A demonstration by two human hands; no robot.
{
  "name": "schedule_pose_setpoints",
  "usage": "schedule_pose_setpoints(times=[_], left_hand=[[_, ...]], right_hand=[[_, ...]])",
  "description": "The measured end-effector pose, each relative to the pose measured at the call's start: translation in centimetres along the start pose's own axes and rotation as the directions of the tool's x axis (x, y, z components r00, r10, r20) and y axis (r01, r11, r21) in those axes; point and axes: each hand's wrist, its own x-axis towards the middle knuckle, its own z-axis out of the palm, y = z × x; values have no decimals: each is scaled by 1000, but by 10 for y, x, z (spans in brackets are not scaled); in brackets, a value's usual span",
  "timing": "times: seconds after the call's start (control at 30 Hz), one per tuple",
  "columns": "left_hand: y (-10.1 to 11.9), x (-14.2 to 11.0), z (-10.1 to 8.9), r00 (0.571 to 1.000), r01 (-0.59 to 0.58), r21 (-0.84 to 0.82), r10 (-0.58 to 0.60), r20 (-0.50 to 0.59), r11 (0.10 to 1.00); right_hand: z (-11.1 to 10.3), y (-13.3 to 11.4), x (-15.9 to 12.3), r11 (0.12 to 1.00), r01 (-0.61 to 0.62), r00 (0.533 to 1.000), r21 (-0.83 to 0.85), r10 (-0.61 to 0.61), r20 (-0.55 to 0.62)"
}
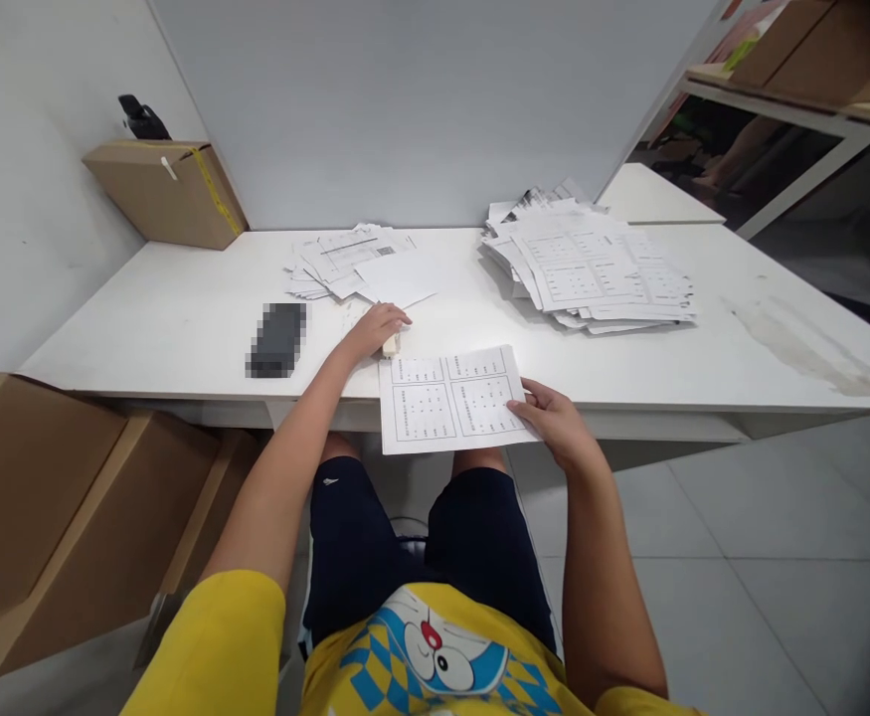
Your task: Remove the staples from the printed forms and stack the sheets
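Note:
My right hand point(556, 423) pinches the right edge of a printed sheet point(449, 403), thumb on top and fingers beneath. Boxed tables of text cover this sheet, which juts over the front edge of the desk. At its upper left corner my left hand point(376, 330) is closed over a small cream-coloured stapler-like device point(391, 346). Fingers hide most of that device, so its exact kind is unclear. Just beyond my left hand lies a loose pile of papers point(352, 261), with a blank white sheet on top.
A tall messy stack of printed sheets point(591, 264) stands at the back right of the white desk point(718, 348). A dark pixelated rectangle point(277, 340) lies at left. One cardboard box point(166, 194) sits at the back left; larger cardboard boxes point(69, 517) stand below left.

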Motion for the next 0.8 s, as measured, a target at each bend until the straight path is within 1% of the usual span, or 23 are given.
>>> schedule_pose_setpoints(times=[0.17, 0.43, 0.53, 0.67, 0.8], left_hand=[[2, -2, 0, 1000, 0, 31, 0, 0, 1000], [0, -2, 0, 1000, -7, 61, 7, 6, 998], [-3, -3, -2, 999, 17, 91, -20, 27, 996], [-4, -6, -6, 999, -1, 129, -6, 52, 992], [-7, -7, -9, 1000, 3, 128, -6, 23, 992]], right_hand=[[5, -4, 1, 996, 8, 998, -84, -13, -56], [7, -12, 9, 987, 27, 998, -160, -34, -44], [7, -11, 13, 996, 11, 1000, -92, -12, -10], [10, -13, 19, 1000, -10, 1000, 12, 10, 8], [12, -17, 16, 1000, -1, 999, 19, 1, 36]])
